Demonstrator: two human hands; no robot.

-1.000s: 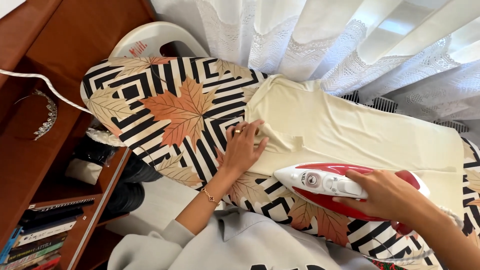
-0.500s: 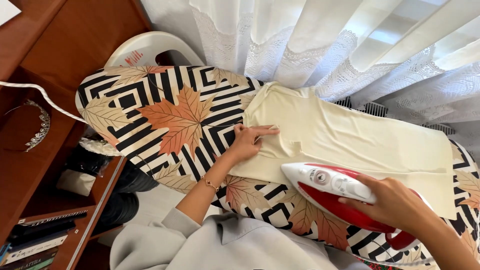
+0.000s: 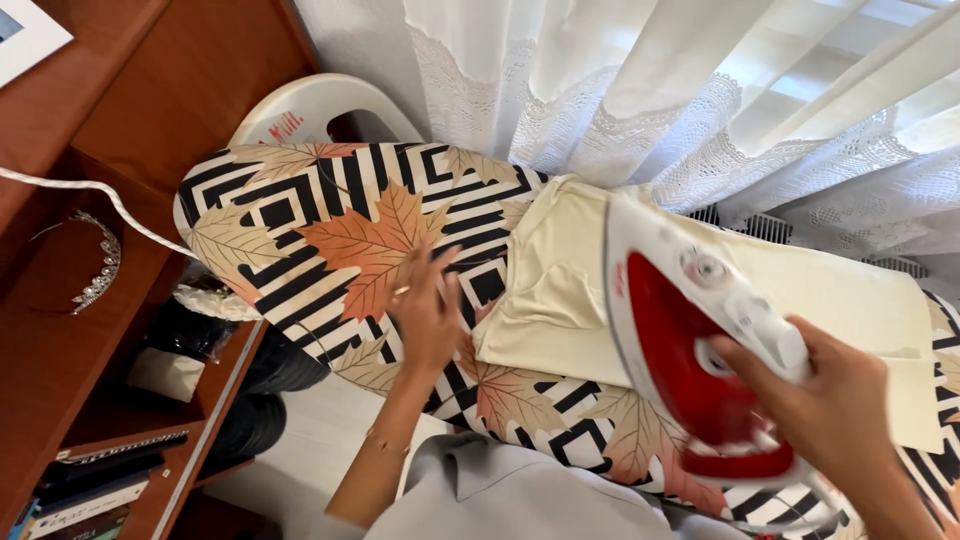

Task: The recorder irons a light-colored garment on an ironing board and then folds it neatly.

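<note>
A cream cloth lies flat on an ironing board whose cover has black and white stripes and orange leaves. My right hand grips the handle of a red and white iron, which is lifted and tilted over the cloth. My left hand hovers with fingers spread over the board cover, just left of the cloth's near corner and blurred by motion.
White lace curtains hang behind the board. A white plastic chair stands at the board's far end. On the left a wooden shelf unit holds a tiara and books; a white cord crosses it.
My right hand has raised the iron off the board and swung it up over the cloth. My left hand has left the cloth's edge and moved left onto the bare cover.
</note>
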